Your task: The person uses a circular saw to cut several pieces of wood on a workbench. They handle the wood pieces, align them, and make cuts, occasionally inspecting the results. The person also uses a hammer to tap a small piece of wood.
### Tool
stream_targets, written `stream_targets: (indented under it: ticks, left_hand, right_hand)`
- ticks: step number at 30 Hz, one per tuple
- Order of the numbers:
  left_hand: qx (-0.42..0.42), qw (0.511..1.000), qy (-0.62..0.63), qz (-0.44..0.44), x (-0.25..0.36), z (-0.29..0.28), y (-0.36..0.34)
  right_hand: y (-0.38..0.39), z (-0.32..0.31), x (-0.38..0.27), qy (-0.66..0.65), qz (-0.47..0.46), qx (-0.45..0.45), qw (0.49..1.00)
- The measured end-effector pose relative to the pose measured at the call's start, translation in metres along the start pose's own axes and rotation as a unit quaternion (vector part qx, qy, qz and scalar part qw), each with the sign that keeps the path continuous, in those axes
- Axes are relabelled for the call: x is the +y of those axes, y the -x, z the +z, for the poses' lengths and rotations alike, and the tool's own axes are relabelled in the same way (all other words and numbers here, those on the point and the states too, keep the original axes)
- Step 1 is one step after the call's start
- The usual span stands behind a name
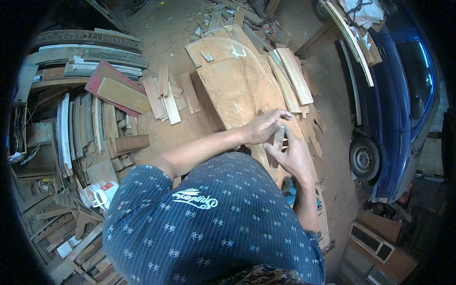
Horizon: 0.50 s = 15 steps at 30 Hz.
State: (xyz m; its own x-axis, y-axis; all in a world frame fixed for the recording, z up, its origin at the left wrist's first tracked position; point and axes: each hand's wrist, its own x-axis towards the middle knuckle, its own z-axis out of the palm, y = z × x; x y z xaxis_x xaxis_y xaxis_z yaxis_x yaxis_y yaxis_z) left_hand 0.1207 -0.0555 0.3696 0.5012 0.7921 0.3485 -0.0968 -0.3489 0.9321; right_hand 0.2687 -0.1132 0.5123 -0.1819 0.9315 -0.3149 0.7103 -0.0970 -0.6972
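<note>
Close in front of my body, my right hand [295, 154] grips a narrow piece of wood [278, 137], thumb on one side and fingers on the other. The piece stands tilted, and its lower part is partly hidden by the hand. My left hand [261, 128] reaches across from the left at the wood's upper end, its fingers stretched out to the right. Whether those fingers touch the wood, I cannot tell. Beneath and beyond both hands lies a long wooden workbench [228, 80] covered in sawdust.
Loose boards [294, 76] lie along the bench's right side, and short offcuts [167, 95] litter the floor at left. Stacked planks [90, 54] fill the far left. A white bucket [105, 192] stands at left. A blue car [394, 104] is parked at right.
</note>
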Motion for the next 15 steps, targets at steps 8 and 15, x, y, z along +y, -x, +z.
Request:
stream_targets:
  ticks: [8, 15]
  left_hand:
    - [0.051, 0.998, 0.033, 0.016, 0.131, -0.031, -0.003]
    - [0.247, 0.936, 0.094, 0.234, 0.288, -0.014, 0.02]
  right_hand:
    - [-0.03, 0.009, 0.065, -0.035, 0.027, 0.277, 0.96]
    - [-0.047, 0.049, 0.104, -0.385, 0.026, 0.344, 0.856]
